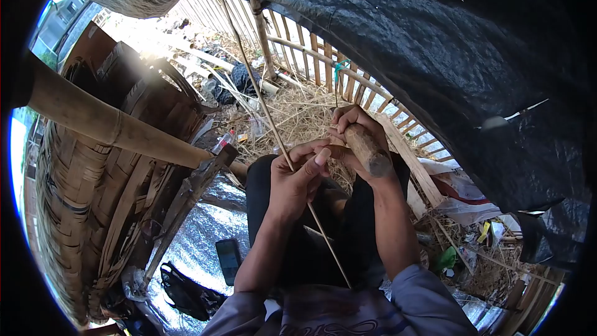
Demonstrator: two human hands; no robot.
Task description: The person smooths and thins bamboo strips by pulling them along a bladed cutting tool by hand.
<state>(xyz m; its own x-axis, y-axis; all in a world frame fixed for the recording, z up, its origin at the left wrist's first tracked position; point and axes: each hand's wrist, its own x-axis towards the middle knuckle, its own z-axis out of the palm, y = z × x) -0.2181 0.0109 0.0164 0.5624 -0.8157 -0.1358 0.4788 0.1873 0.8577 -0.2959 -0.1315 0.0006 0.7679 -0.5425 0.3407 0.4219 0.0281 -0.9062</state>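
A long thin bamboo strip (pixel 268 114) runs from the top of the view down past my lap. My left hand (pixel 296 182) is closed around it at about its middle, thumb raised and pressed near the fingertips. Close beside it, my right hand (pixel 359 126) grips a thick, round wooden handle (pixel 367 149), whose blunt end points toward me. Whatever the handle's far end joins is hidden by the fingers. The fingers of both hands meet or nearly meet above my knees.
On the left stand a large woven bamboo basket (pixel 74 211) and a thick bamboo pole (pixel 87 112). A phone (pixel 228 260) and a black plastic bag (pixel 186 292) lie on silvery sheeting. Bamboo shavings (pixel 298 115) cover the ground before a slatted fence (pixel 317 62). Dark tarpaulin (pixel 435 68) hangs at right.
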